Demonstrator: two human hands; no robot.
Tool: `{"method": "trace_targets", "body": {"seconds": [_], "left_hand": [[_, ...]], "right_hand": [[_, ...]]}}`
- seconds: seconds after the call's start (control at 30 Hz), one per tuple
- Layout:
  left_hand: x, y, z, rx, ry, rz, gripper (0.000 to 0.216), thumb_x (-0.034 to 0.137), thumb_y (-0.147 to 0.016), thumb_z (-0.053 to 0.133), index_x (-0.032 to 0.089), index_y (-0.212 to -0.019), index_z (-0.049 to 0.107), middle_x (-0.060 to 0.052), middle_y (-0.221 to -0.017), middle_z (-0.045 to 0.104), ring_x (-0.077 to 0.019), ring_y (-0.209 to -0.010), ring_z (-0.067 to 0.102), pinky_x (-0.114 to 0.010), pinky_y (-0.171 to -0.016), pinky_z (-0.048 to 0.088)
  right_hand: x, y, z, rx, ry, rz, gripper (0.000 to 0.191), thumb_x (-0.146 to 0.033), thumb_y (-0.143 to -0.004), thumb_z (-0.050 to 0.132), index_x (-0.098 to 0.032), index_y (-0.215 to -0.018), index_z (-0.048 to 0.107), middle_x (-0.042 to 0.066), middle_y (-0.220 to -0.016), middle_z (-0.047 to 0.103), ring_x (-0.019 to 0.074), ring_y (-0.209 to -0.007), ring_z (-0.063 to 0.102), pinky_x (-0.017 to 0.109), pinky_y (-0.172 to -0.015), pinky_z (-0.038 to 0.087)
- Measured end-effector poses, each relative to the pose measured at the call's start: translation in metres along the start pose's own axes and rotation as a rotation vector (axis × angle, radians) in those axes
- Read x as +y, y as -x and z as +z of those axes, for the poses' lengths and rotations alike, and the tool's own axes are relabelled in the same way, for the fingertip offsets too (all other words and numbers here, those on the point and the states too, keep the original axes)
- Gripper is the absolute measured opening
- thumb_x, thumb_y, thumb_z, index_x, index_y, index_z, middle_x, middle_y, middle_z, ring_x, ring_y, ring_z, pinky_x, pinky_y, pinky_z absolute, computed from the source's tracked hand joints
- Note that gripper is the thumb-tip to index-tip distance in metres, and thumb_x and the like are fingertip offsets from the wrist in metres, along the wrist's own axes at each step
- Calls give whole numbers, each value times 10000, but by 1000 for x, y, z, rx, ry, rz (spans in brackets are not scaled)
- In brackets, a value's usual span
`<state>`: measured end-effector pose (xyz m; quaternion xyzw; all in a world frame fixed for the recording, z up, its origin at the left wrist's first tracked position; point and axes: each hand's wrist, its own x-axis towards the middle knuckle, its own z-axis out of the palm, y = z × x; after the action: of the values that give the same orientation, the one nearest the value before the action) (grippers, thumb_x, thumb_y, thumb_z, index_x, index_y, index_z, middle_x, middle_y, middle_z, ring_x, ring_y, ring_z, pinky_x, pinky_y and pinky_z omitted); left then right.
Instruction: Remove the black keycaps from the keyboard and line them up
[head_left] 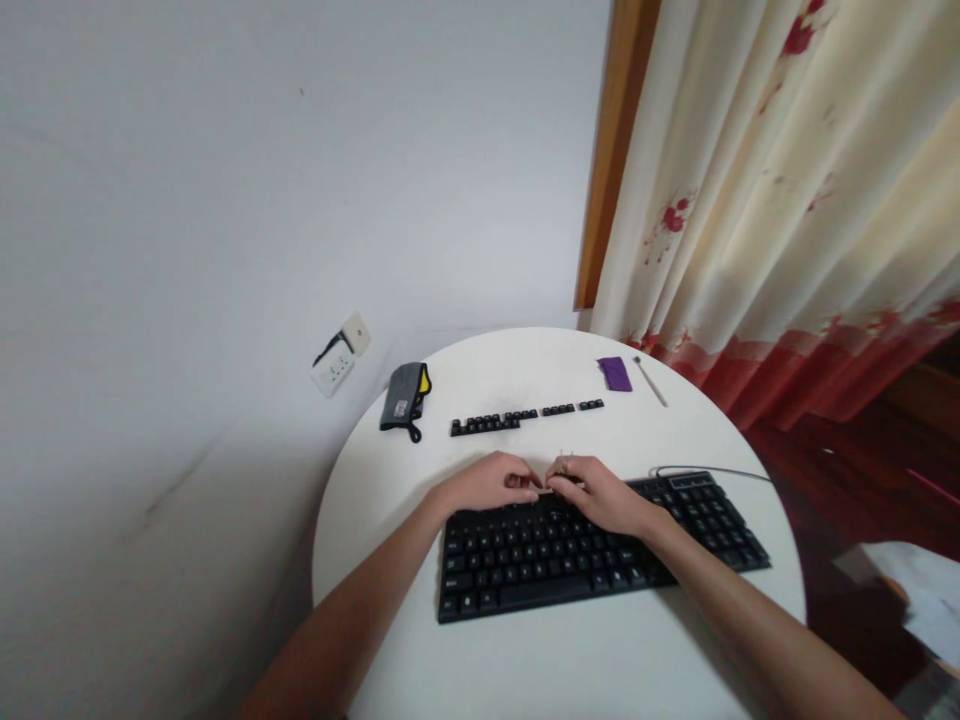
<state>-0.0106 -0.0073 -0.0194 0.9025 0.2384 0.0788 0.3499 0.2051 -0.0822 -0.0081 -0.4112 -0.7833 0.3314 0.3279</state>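
A black keyboard (600, 555) lies on a round white table (540, 660). My left hand (487, 482) and my right hand (596, 492) meet at the keyboard's far edge, near its top row. Both have the fingers curled and pinched together around something small that I cannot make out. Beyond the hands, a row of loose black keycaps (525, 417) lies lined up on the table.
A grey and yellow pouch (405, 398) sits at the table's far left. A purple cloth (615, 373) and a thin metal tool (649, 381) lie at the far right. The keyboard cable (712, 469) runs right. A wall socket (339, 357), curtain (787, 200) and dark floor surround the table.
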Motion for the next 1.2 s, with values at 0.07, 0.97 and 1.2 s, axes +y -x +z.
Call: {"method": "trace_targets", "body": {"seconds": [0.07,0.97,1.2], "left_hand": [[1,-2,2,-24,-19,9,272,398,-836,626,165,-949,708,-14,-773,637,-132,-682,550,-212,-629,395],[15,-5,4,178,59,80,246,373,-804,683,206,-985,670,-27,-948,654,-169,-886,591,-286,-832,438],[24,-7,13,328,-63,84,162,312,-816,669,184,-883,597,-16,-877,630,-162,-828,571,-285,-790,446]], "right_hand": [[-1,3,2,-34,-8,-16,273,-321,-964,441,-173,-803,603,15,-749,612,146,-708,555,258,-691,419],[15,0,25,442,-146,282,390,-387,-949,440,-169,-674,611,20,-635,630,148,-615,583,250,-624,423],[10,2,26,515,-220,227,357,-409,-944,448,-167,-758,632,31,-728,660,152,-689,604,251,-660,455]]}}
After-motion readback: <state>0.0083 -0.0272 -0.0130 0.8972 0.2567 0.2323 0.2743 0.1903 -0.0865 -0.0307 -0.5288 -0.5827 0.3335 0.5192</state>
